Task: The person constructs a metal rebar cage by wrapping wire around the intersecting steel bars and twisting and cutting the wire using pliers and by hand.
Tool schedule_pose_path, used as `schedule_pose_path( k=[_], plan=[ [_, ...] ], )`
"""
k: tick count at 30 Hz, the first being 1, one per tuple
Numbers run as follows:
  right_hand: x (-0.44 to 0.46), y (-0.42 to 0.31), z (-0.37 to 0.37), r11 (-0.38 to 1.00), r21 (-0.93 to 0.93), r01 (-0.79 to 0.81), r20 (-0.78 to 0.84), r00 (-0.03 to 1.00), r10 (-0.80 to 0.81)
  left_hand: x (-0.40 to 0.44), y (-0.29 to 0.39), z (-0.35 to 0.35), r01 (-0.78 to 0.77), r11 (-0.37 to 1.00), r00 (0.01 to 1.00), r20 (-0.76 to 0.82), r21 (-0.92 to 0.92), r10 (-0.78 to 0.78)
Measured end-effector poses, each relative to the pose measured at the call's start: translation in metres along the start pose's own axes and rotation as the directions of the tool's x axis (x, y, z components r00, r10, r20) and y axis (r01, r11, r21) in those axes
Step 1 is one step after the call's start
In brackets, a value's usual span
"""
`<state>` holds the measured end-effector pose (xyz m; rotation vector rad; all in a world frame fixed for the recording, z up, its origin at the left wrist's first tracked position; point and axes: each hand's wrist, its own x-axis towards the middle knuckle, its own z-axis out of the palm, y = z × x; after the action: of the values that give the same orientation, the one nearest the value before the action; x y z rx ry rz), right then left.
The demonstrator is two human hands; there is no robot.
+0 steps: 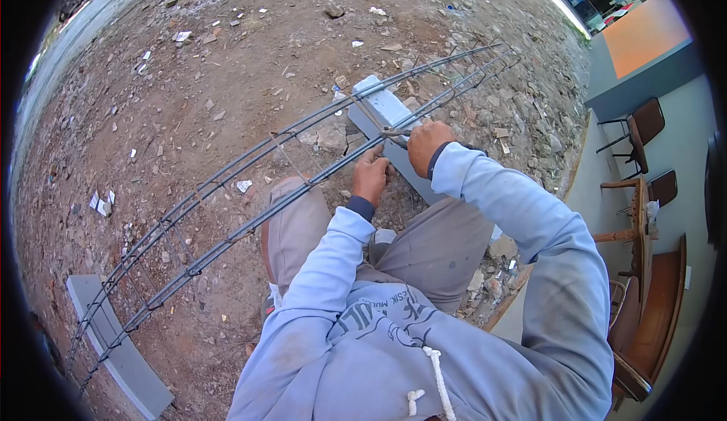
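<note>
A long cage of steel bars [250, 226] tied with cross pieces runs diagonally from lower left to upper right. My right hand [428, 147] is wrapped round the handles of a dark pincer tool [397, 138], whose jaws meet the near bar at a cross tie. Just left of it, my left hand [372, 176] is closed below the same bar, fingers pressed together; what they hold, if anything, is hidden. Under the cage near my hands lie a grey block [413, 171] and a pale block [383, 103].
Another grey block [125, 353] supports the cage's lower left end. Stony ground [189, 110] with scattered rubble surrounds the cage. Chairs [647, 129] and a wooden table [638, 232] stand on a floor at the right, beside a wall.
</note>
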<state>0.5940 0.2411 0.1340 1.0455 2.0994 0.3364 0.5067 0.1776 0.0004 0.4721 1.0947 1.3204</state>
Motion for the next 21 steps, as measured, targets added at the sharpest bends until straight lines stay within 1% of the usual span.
schedule_pose_path(
  k=[2,5,8,11,14,17,20,21],
  plan=[
    [0.004,0.002,0.006,0.997,-0.044,0.063,-0.035,0.997,-0.065,-0.003,0.002,-0.002,0.008,1.0,1.0,0.006,-0.008,-0.008],
    [0.002,0.007,0.004,0.999,0.04,-0.011,-0.057,0.998,0.013,-0.003,0.002,0.001,0.016,1.0,1.0,-0.007,-0.003,-0.016],
    [0.018,0.014,0.033,0.985,0.103,-0.141,-0.166,0.974,0.156,-0.002,0.003,0.003,0.017,1.0,1.0,-0.003,-0.008,-0.017],
    [0.013,0.007,0.04,0.977,-0.039,-0.208,-0.258,0.947,0.191,-0.001,-0.001,0.0,0.01,0.999,1.0,0.005,-0.037,-0.01],
    [0.01,0.004,0.038,0.972,-0.041,-0.233,-0.239,0.946,0.217,0.001,-0.002,0.001,0.005,1.0,1.0,-0.003,-0.013,-0.005],
    [0.006,0.009,0.034,0.983,0.034,-0.181,-0.196,0.963,0.184,0.001,-0.003,-0.001,-0.001,1.0,1.0,0.006,-0.003,0.001],
    [0.01,0.008,0.035,0.977,0.027,-0.213,-0.182,0.96,0.214,-0.001,-0.001,0.0,0.009,0.999,1.0,0.006,-0.044,-0.009],
    [0.007,0.009,0.031,0.979,0.062,-0.196,-0.194,0.959,0.204,-0.001,-0.001,0.0,0.007,1.0,1.0,0.002,-0.025,-0.007]
  ],
)
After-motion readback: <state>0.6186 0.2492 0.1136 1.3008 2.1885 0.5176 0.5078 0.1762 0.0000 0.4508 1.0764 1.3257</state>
